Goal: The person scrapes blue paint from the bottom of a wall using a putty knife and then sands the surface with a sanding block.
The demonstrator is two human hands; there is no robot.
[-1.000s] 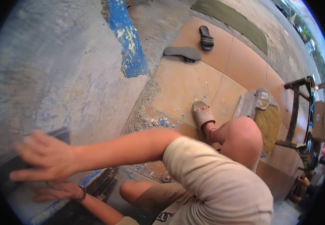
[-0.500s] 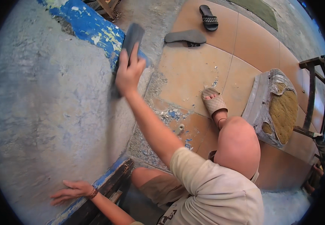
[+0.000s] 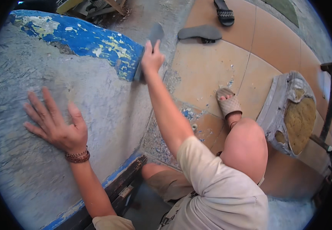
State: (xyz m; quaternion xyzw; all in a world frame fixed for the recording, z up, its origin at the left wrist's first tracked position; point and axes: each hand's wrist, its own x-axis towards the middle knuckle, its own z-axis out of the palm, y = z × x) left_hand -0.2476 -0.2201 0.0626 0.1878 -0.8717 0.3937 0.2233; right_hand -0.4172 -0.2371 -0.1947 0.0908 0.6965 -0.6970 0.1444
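My right hand (image 3: pixel 152 59) is closed around a long, flat grey tool (image 3: pixel 156 32), whose exact kind I cannot make out. It lies at the right-hand end of a band of peeling blue paint (image 3: pixel 97 46) with pale yellow and white patches. Below that band stretches a bare, rough grey wall surface (image 3: pixel 104 96). Over this surface my left hand (image 3: pixel 60 128) is spread with its fingers apart, holding nothing; beaded bracelets (image 3: pixel 78 156) circle the wrist. Whether the palm touches the surface I cannot tell.
Paint flakes (image 3: pixel 189 114) litter the floor beside my foot in a beige slide sandal (image 3: pixel 227 101). A grey sandal (image 3: pixel 199 33) and a black one (image 3: pixel 224 15) lie farther off. At right is a torn cushion (image 3: pixel 298 115); dark wood with a blue edge (image 3: pixel 124 178) is near me.
My left hand has moved up and spread over the grey surface. The view has shifted, showing more of the blue band. My right hand still grips the grey tool at its end.
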